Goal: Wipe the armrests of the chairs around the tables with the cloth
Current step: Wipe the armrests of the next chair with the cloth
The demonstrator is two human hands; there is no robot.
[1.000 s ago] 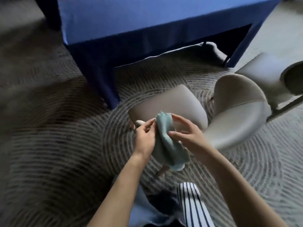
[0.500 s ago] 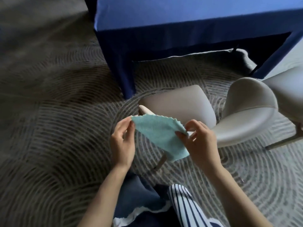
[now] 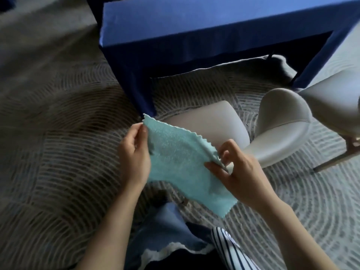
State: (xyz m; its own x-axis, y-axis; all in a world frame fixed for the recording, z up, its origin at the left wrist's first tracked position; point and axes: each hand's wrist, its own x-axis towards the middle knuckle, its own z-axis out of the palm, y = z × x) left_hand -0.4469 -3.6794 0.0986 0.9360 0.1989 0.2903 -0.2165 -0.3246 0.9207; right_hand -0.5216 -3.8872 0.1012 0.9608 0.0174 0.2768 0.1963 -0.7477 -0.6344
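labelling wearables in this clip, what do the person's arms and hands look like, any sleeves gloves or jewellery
No sleeves show on either arm. The left hand and right hand wear no gloves, and no rings or watch show. A navy-and-white striped garment shows below.

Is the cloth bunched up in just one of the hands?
No, the cloth is spread open between the left hand and the right hand, each pinching an edge.

A carpet (image 3: 58,172) patterned with curved lines is spread below the grip on the cloth (image 3: 179,162). Beyond the grip a blue-draped table (image 3: 194,26) is stood on it; just right of the grip a chair (image 3: 282,137) is set, a second chair (image 3: 335,110) farther right.
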